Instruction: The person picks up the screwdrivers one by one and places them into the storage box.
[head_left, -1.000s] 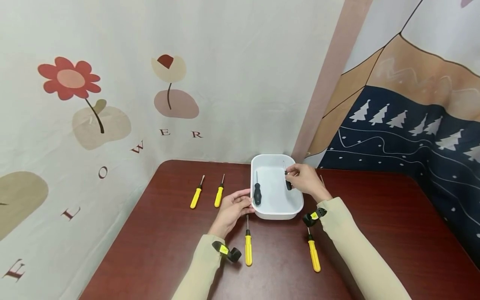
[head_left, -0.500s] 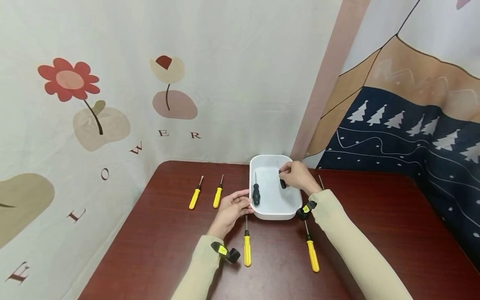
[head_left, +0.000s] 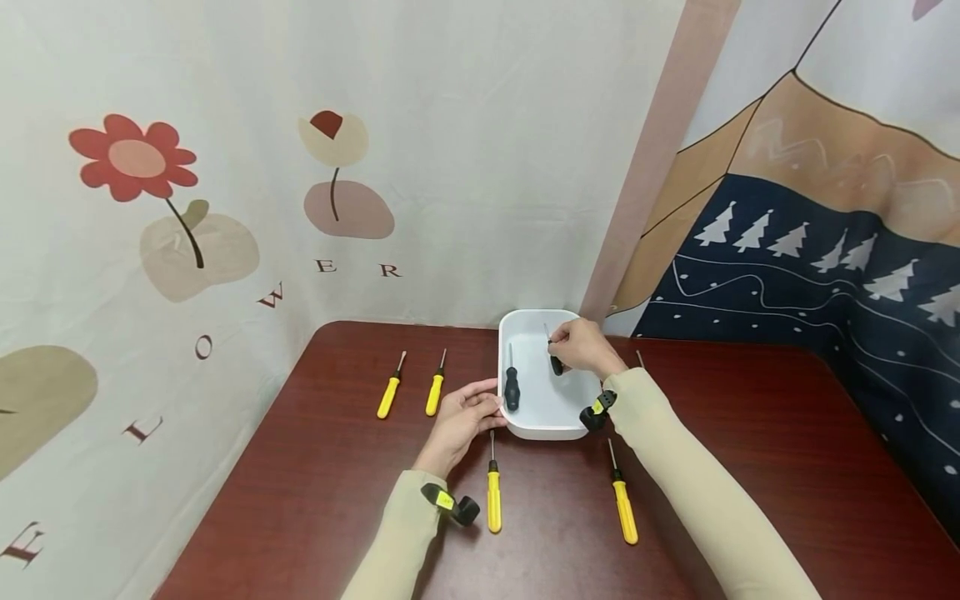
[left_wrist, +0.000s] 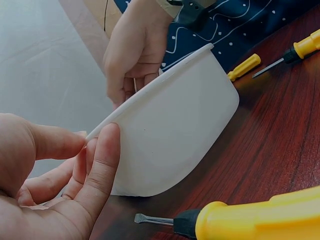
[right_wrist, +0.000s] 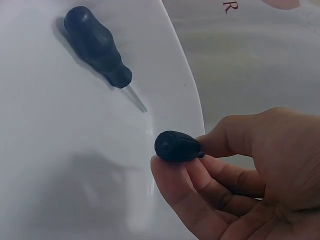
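A white tray (head_left: 551, 432) stands at the back of the table, its near left rim pinched between thumb and fingers of my left hand (head_left: 459, 421). Over the tray's inside, my right hand (head_left: 587, 347) pinches a black-handled screwdriver (head_left: 556, 364), its thin shaft pointing away from me. The right wrist view shows that black handle (right_wrist: 176, 146) end-on between thumb and fingers. Another black screwdriver (head_left: 512, 388) lies along the tray's left side, shaft toward the back; its bulbous handle (right_wrist: 95, 45) also shows in the right wrist view.
Two yellow screwdrivers (head_left: 388, 397) (head_left: 434, 393) lie left of the tray. In front are a yellow screwdriver (head_left: 494, 500) near my left wrist and another yellow screwdriver (head_left: 625, 510) below my right forearm. A shaft tip (head_left: 640, 358) peeks out behind my right wrist. Printed curtains back the table (head_left: 337, 467).
My right hand has moved left across the tray, carrying the black screwdriver nearer the middle. The left hand keeps its hold on the rim.
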